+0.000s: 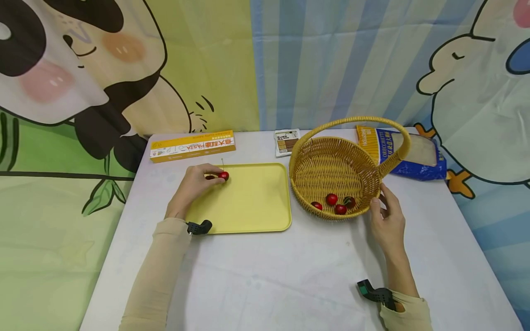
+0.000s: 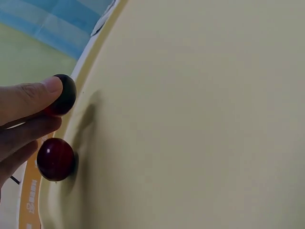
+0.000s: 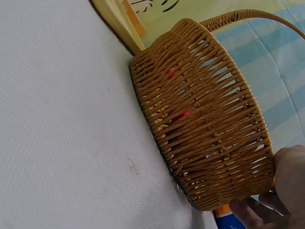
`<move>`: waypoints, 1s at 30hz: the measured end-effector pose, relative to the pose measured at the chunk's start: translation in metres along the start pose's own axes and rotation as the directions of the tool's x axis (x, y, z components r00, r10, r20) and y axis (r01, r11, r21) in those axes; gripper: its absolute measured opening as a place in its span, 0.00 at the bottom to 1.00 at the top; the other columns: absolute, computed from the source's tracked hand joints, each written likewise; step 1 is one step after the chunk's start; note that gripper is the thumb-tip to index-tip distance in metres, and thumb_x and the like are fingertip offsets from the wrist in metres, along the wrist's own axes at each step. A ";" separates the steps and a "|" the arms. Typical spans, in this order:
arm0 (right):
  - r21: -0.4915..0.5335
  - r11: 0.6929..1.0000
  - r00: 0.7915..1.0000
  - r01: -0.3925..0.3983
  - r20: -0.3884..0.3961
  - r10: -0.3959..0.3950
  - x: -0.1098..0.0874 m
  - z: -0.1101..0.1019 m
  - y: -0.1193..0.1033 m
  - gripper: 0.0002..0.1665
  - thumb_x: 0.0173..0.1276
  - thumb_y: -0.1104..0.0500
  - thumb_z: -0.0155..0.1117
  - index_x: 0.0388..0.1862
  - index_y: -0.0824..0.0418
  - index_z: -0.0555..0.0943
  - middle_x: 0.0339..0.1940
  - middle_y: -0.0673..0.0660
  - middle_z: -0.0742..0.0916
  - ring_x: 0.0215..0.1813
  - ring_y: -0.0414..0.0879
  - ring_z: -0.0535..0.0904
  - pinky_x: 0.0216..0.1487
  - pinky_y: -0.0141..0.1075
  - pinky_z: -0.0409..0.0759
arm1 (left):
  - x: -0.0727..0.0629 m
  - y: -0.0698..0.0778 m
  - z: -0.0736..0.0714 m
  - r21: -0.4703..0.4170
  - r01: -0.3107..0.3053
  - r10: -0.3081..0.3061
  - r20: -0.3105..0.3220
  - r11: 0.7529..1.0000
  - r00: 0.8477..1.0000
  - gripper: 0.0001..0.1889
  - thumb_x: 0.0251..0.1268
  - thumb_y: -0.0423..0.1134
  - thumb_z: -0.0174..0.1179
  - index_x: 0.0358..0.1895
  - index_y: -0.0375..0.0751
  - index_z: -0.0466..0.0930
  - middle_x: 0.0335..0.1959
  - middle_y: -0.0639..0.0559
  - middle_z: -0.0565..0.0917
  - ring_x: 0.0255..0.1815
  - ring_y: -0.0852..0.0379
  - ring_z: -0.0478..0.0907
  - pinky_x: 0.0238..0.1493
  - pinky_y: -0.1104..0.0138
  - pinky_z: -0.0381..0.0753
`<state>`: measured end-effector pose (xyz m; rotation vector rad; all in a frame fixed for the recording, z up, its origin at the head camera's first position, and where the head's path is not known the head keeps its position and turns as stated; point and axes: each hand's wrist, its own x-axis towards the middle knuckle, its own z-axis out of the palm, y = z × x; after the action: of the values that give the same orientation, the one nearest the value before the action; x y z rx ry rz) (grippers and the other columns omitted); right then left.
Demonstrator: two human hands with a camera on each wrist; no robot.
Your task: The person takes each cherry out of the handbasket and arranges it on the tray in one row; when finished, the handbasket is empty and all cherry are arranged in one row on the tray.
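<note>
My left hand [image 1: 196, 183] pinches a red cherry [image 1: 223, 176] between thumb and fingers, over the far left corner of a yellow tray [image 1: 248, 202]. In the left wrist view, the held cherry [image 2: 68, 95] looks dark, and a second cherry [image 2: 56, 160] lies on the tray just under the fingers. On the right, my right hand [image 1: 388, 220] grips the side of a wicker basket [image 1: 327, 161] at its rim, with some fingertips hidden behind it. Several cherries [image 1: 331, 199] sit at the near side inside the basket, which has a tall arched handle.
Behind the tray lies an orange pasta box [image 1: 192, 146]. A small brown-and-white packet [image 1: 287, 141] is at the back middle, left of the basket. A blue and yellow pasta bag [image 1: 418, 154] lies behind the basket. Patterned curtains [image 1: 331, 59] hang along the table's back edge.
</note>
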<state>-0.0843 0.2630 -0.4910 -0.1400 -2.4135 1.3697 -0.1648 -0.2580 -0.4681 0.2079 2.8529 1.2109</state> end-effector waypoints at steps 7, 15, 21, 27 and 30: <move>-0.018 1.000 1.000 -0.011 -0.001 0.011 -0.001 0.000 0.001 0.30 0.83 0.58 0.55 0.81 0.51 0.68 0.77 0.56 0.75 0.71 0.51 0.77 0.53 0.12 0.74 | -0.001 -0.006 0.002 0.026 0.033 -0.033 0.001 0.999 0.999 0.14 0.64 0.38 0.75 0.51 0.40 0.91 0.55 0.41 0.89 0.59 0.42 0.83 0.62 0.48 0.82; -0.027 0.999 1.000 -0.019 0.007 0.019 0.000 0.000 0.001 0.31 0.83 0.57 0.54 0.82 0.51 0.67 0.77 0.56 0.75 0.72 0.56 0.76 0.53 0.11 0.73 | -0.003 -0.011 0.002 0.037 0.024 -0.024 0.001 0.999 1.000 0.14 0.65 0.37 0.74 0.52 0.40 0.90 0.57 0.41 0.88 0.59 0.42 0.83 0.62 0.48 0.83; -0.031 0.999 1.000 -0.019 0.006 0.020 0.000 0.000 0.001 0.30 0.83 0.57 0.54 0.82 0.51 0.67 0.77 0.56 0.75 0.72 0.56 0.76 0.53 0.11 0.73 | -0.002 -0.014 0.001 0.050 0.017 -0.017 0.000 0.999 1.000 0.14 0.65 0.37 0.74 0.53 0.40 0.90 0.57 0.41 0.88 0.59 0.42 0.83 0.62 0.47 0.82; -0.028 1.000 1.000 -0.011 0.004 0.011 0.000 0.000 0.001 0.30 0.83 0.58 0.54 0.81 0.51 0.68 0.77 0.56 0.75 0.72 0.52 0.77 0.53 0.11 0.73 | -0.003 -0.014 0.000 0.056 0.016 -0.016 -0.005 0.998 1.000 0.15 0.65 0.36 0.74 0.53 0.40 0.90 0.57 0.41 0.88 0.60 0.42 0.82 0.64 0.47 0.81; -0.027 1.000 1.000 -0.010 0.003 0.010 0.000 0.000 0.001 0.30 0.83 0.58 0.54 0.81 0.50 0.68 0.76 0.56 0.76 0.71 0.49 0.77 0.53 0.12 0.73 | -0.005 -0.013 -0.001 0.058 0.022 -0.022 -0.001 0.998 1.000 0.15 0.65 0.36 0.74 0.54 0.39 0.89 0.58 0.40 0.87 0.62 0.41 0.82 0.65 0.45 0.80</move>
<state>-0.0846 0.2639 -0.4921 -0.1574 -2.4381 1.3434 -0.1617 -0.2683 -0.4775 0.1771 2.8854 1.1254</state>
